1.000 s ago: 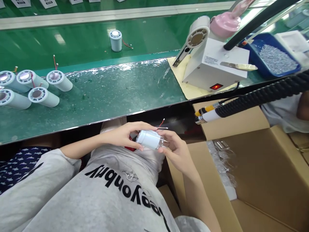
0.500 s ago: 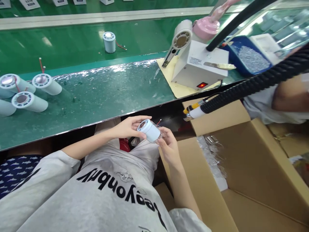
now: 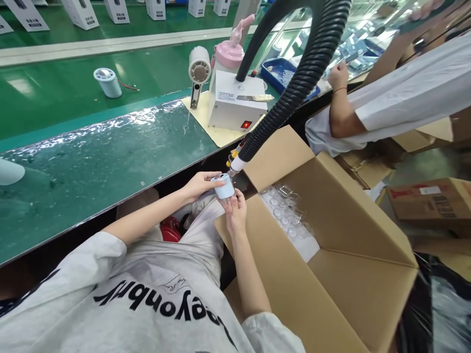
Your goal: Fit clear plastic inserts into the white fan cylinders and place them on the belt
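A light blue cylinder (image 3: 223, 189) is held between both hands above my lap, with a clear plastic piece around its lower part. My left hand (image 3: 201, 185) grips its upper end from the left. From below and the right, my right hand (image 3: 236, 208) holds the clear lower end, fingers bent. The white tip (image 3: 237, 164) of a black ribbed hose (image 3: 294, 93) is close to the cylinder's top; whether they touch is hard to tell. A similar blue cylinder (image 3: 108, 82) with red wires stands on the green surface beyond.
An open cardboard box (image 3: 353, 215) with clear plastic parts lies right. A white device (image 3: 235, 105), handheld fan (image 3: 199, 73) and pink-lidded bottle (image 3: 228, 54) stand behind the bench edge (image 3: 140, 189). Another person's arm (image 3: 342, 108) is at the right.
The view has swung to the right. The held cylinder is now more upright and close to the hose tip, with both hands still on it.
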`<state>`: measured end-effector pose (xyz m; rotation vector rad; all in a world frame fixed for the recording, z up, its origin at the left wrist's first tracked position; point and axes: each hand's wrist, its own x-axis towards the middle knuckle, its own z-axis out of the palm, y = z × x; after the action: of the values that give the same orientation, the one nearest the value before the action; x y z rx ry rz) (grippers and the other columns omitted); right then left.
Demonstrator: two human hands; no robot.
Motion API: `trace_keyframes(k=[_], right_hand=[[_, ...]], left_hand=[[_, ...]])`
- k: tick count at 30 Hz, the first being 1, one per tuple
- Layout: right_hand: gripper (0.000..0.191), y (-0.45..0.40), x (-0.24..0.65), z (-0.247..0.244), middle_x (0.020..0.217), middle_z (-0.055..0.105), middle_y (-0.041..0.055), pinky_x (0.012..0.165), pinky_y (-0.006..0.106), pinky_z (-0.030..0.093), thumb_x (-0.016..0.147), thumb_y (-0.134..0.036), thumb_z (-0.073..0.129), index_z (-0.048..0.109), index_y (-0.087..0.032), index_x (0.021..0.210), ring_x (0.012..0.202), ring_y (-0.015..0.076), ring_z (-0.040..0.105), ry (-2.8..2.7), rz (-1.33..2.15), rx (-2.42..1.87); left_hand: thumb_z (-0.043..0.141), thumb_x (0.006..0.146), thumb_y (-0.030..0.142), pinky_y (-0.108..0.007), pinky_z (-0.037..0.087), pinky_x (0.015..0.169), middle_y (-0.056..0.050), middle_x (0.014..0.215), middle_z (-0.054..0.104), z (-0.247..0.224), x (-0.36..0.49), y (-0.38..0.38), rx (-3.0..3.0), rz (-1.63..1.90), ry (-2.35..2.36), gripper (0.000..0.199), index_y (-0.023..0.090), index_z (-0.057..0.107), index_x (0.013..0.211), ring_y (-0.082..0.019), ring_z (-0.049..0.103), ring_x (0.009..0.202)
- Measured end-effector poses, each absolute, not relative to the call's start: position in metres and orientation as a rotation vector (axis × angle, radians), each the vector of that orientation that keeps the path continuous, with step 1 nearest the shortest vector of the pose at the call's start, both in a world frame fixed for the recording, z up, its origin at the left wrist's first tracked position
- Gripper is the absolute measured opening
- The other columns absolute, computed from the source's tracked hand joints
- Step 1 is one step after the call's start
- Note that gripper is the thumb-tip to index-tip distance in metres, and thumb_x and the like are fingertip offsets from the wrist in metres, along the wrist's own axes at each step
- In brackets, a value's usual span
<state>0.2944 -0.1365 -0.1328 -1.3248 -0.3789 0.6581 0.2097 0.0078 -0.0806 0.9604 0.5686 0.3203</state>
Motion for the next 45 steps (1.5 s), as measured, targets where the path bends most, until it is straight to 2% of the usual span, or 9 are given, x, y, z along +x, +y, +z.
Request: trace_keyframes(k=[6, 11, 13, 16, 21, 27, 36, 40, 45], right_hand=[[0.073, -0.129, 0.298, -0.127, 0.111, 0.072, 0.0098, 0.090, 0.045, 0.063, 0.067, -0.080, 0.080, 0.056, -0.025, 0.110, 0.099, 0.0251, 0.074, -0.472, 0.703, -1.332], [0.058, -0.152, 0.290, -0.101, 0.125, 0.074, 0.0139, 0.099, 0.046, 0.061, 0.069, -0.059, 0.092, 0.066, -0.024, 0.107, 0.121, 0.0311, 0.071, -0.718, 0.749, -1.346], [0.045, -0.164, 0.286, -0.087, 0.134, 0.073, 0.0134, 0.103, 0.048, 0.060, 0.077, -0.048, 0.090, 0.070, -0.025, 0.110, 0.127, 0.0320, 0.069, -0.981, 0.727, -1.380], [0.033, -0.174, 0.283, -0.066, 0.137, 0.073, 0.0110, 0.110, 0.051, 0.057, 0.086, -0.038, 0.084, 0.072, -0.028, 0.115, 0.128, 0.0321, 0.070, -1.341, 0.641, -1.436], [0.033, -0.172, 0.274, -0.046, 0.132, 0.076, 0.0107, 0.108, 0.051, 0.060, 0.089, -0.046, 0.082, 0.072, -0.028, 0.115, 0.126, 0.0323, 0.071, -1.423, 0.682, -1.397], [0.043, -0.168, 0.264, -0.039, 0.128, 0.076, 0.0107, 0.091, 0.041, 0.067, 0.083, -0.053, 0.086, 0.071, -0.028, 0.114, 0.123, 0.0304, 0.072, -1.173, 0.953, -1.346], [0.045, -0.166, 0.257, -0.032, 0.116, 0.076, 0.0071, 0.081, 0.035, 0.064, 0.085, -0.059, 0.083, 0.068, -0.028, 0.114, 0.104, 0.0252, 0.074, -0.962, 1.198, -1.309], [0.047, -0.164, 0.254, -0.032, 0.103, 0.075, 0.0053, 0.083, 0.036, 0.063, 0.084, -0.064, 0.080, 0.068, -0.027, 0.110, 0.099, 0.0244, 0.074, -0.919, 1.198, -1.290], [0.044, -0.163, 0.253, -0.036, 0.097, 0.074, 0.0034, 0.073, 0.030, 0.062, 0.086, -0.064, 0.079, 0.069, -0.027, 0.107, 0.088, 0.0207, 0.073, -0.875, 1.211, -1.258]], left_hand=[[0.103, 0.050, 0.041, -0.050, 0.044, 0.119, -0.017, 0.126, 0.077, -0.082, 0.195, 0.017, 0.989, 0.328, 0.553, 0.082, 0.011, 0.077, 0.122, -0.032, 0.069, 0.124], [0.105, 0.044, 0.024, -0.046, 0.053, 0.108, -0.019, 0.135, 0.073, -0.074, 0.148, 0.017, 1.038, 0.247, 0.488, 0.091, 0.016, 0.075, 0.129, -0.033, 0.071, 0.122], [0.103, 0.049, 0.019, -0.044, 0.055, 0.105, -0.018, 0.140, 0.070, -0.069, 0.125, 0.013, 1.118, 0.204, 0.395, 0.090, 0.020, 0.072, 0.134, -0.032, 0.069, 0.125], [0.097, 0.065, 0.018, -0.043, 0.054, 0.109, -0.017, 0.148, 0.065, -0.059, 0.097, 0.007, 1.322, 0.189, 0.228, 0.080, 0.025, 0.068, 0.140, -0.031, 0.065, 0.133], [0.091, 0.075, 0.024, -0.047, 0.050, 0.115, -0.014, 0.151, 0.062, -0.046, 0.076, 0.001, 1.530, 0.294, 0.110, 0.069, 0.030, 0.068, 0.140, -0.031, 0.059, 0.142], [0.090, 0.079, 0.031, -0.050, 0.046, 0.121, -0.014, 0.152, 0.062, -0.033, 0.065, -0.001, 1.682, 0.335, 0.111, 0.069, 0.030, 0.066, 0.143, -0.032, 0.058, 0.143], [0.087, 0.082, 0.031, -0.046, 0.048, 0.119, -0.015, 0.153, 0.062, -0.027, 0.058, -0.002, 1.739, 0.333, 0.073, 0.067, 0.027, 0.064, 0.146, -0.031, 0.058, 0.144], [0.088, 0.081, 0.032, -0.047, 0.048, 0.119, -0.016, 0.151, 0.063, -0.024, 0.058, -0.003, 1.727, 0.308, 0.104, 0.066, 0.026, 0.066, 0.143, -0.032, 0.059, 0.142], [0.089, 0.079, 0.031, -0.047, 0.049, 0.118, -0.015, 0.151, 0.063, -0.022, 0.056, -0.005, 1.689, 0.292, 0.145, 0.067, 0.025, 0.067, 0.143, -0.033, 0.058, 0.142]])
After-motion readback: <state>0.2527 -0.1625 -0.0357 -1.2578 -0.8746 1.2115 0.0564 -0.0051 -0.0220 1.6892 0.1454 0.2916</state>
